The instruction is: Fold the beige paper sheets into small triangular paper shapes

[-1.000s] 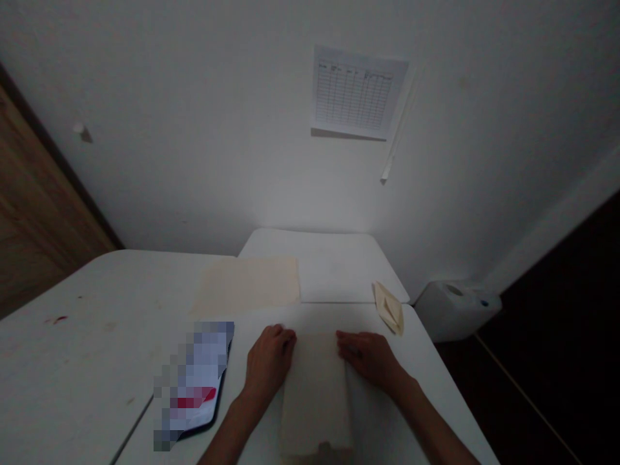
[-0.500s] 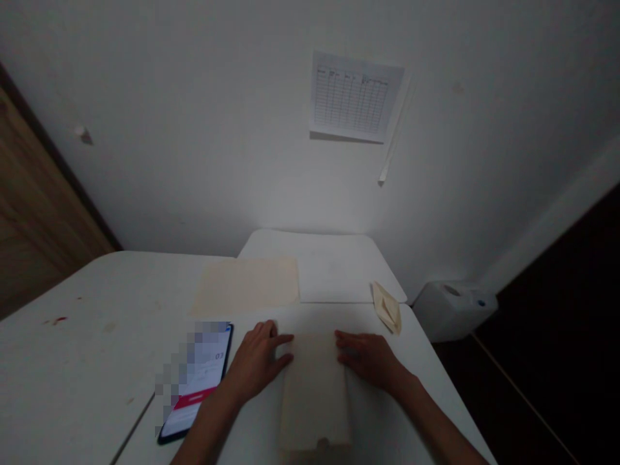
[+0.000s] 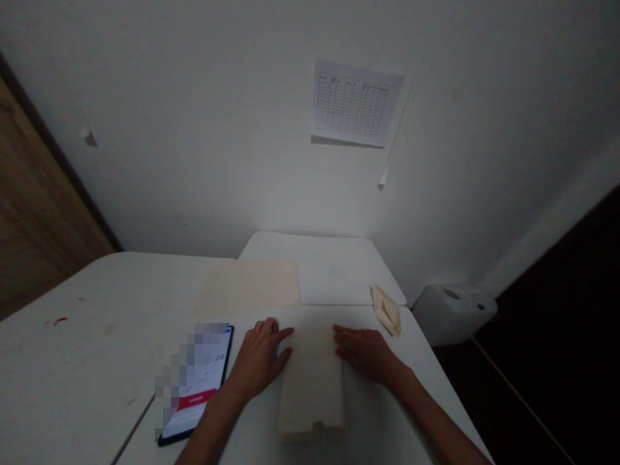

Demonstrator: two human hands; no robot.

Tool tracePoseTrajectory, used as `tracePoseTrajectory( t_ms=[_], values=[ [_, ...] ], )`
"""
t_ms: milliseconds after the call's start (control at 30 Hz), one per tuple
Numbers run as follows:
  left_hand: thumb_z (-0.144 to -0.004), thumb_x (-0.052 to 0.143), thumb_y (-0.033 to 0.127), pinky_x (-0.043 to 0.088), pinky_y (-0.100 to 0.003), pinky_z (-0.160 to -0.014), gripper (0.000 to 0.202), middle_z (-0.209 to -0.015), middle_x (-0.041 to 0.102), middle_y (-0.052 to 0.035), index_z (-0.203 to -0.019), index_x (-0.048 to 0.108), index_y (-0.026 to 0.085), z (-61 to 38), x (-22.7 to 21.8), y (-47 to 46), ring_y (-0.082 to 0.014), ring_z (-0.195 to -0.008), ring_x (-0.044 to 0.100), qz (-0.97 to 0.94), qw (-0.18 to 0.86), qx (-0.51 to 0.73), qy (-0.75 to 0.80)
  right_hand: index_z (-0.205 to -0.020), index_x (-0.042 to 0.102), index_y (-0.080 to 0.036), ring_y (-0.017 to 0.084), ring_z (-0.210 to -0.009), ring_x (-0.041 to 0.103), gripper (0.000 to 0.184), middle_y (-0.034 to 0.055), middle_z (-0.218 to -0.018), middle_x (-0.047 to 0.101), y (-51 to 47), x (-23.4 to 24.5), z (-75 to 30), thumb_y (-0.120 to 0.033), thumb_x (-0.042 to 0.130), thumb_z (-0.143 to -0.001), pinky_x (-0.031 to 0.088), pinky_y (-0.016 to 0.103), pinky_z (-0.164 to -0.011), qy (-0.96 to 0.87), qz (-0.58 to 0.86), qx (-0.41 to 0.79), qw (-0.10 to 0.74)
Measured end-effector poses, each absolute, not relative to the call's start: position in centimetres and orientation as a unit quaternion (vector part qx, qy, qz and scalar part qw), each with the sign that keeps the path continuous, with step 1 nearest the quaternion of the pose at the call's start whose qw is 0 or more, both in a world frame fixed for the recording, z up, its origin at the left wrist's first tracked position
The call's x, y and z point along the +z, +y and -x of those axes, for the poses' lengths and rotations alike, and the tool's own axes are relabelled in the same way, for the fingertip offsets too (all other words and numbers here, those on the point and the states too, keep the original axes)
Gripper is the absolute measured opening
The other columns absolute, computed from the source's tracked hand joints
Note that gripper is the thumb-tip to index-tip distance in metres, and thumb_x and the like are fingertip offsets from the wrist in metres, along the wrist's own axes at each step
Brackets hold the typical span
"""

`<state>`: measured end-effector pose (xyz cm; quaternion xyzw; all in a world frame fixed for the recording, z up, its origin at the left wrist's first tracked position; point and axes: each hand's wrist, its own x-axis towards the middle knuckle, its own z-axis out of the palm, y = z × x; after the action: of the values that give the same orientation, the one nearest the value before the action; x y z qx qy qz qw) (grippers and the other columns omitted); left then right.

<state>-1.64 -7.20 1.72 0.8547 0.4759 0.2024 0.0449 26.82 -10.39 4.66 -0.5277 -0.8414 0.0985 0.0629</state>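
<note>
A plain cream cardboard box (image 3: 312,381) lies lengthwise in front of me, a small notch at its near end. At its far left corner, my left hand (image 3: 259,358) holds the side with thumb and index finger while the other fingers curl in. Opposite it, my right hand (image 3: 365,352) presses its fingertips to the box's right side near the far end. The box is held between both hands. Left of my left forearm lies a phone (image 3: 201,381), its screen lit and partly pixelated.
A cream paper sheet (image 3: 247,284) and a white sheet or board (image 3: 334,268) lie toward the wall. Folded cream paper (image 3: 386,311) rests near the right table edge. Beyond that edge stands a white plastic container (image 3: 450,313). A printed table (image 3: 356,106) hangs on the wall.
The box has slid slightly away from me, toward the wall, with both hands staying at its sides. The phone and papers lie where they were.
</note>
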Motion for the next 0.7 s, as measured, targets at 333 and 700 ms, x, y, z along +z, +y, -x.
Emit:
tracePoseTrajectory(
  t_ms=[333,700],
  values=[
    [-0.087,0.057,0.03,0.037,-0.036,-0.081,0.037,-0.106,0.051,-0.0061,-0.124,0.058,0.03,1.6,1.6,-7.4,-0.0236,-0.097,0.048,-0.852,0.042,0.197,0.484,-0.108,0.069,-0.034,0.021,-0.104,0.065,0.024,-0.0063,-0.129,0.059,-10.0,2.4,-27.1,-0.031,0.049,-0.094,0.05,0.035,-0.091,-0.839,0.522,0.078,0.131],
    [-0.087,0.056,0.031,0.037,-0.037,-0.083,0.038,-0.108,0.051,-0.0058,-0.124,0.059,0.031,1.6,1.3,-7.3,-0.0238,-0.098,0.048,-0.847,0.046,0.201,0.491,-0.12,0.063,-0.034,0.022,-0.111,0.061,0.037,-0.0061,-0.134,0.055,-10.5,3.6,-27.9,-0.042,0.061,-0.085,0.045,0.035,-0.097,-0.829,0.532,0.132,0.112]
  ],
)
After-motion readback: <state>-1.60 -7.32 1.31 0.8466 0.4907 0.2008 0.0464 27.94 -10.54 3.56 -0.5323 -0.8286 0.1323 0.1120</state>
